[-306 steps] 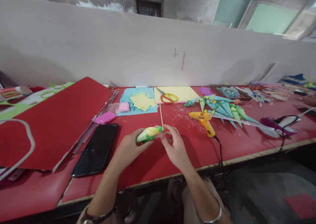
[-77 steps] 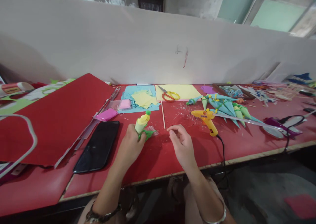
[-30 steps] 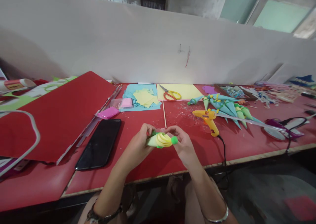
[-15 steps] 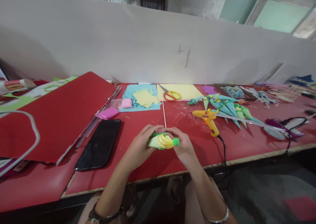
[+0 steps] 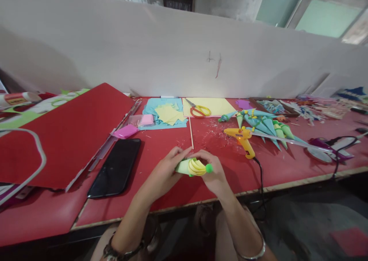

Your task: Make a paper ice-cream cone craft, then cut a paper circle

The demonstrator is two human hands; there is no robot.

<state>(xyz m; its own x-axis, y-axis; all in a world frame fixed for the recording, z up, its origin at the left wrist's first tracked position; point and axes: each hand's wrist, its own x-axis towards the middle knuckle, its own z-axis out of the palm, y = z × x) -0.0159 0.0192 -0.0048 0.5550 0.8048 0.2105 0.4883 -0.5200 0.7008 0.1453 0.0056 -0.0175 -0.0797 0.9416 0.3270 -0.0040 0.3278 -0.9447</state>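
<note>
Between my hands, above the red tabletop, is a pale green paper cone (image 5: 184, 167) with curled yellow layers and a round green ball at its right end. My left hand (image 5: 165, 172) has its fingers wrapped round the cone's left part. At the other end, my right hand (image 5: 214, 174) grips the layered part close to the green ball. Some fingertips are hidden behind the cone. Just beyond my fingers a thin wooden stick (image 5: 191, 133) lies on the table. A yellow glue gun (image 5: 243, 140) with a long clear glue stick rests to the right.
A black phone (image 5: 116, 169) and pink packets (image 5: 126, 131) lie at left beside a large red board (image 5: 69, 138). Behind are paper pieces (image 5: 169, 114) and scissors (image 5: 199, 110). Finished-looking blue and green cones (image 5: 263, 123) are piled at right, near a brown tray (image 5: 291, 113).
The paper cone has shifted slightly right and down, and turned a little. Green pieces seen on its upper side before are now hidden. Both hands still hold it.
</note>
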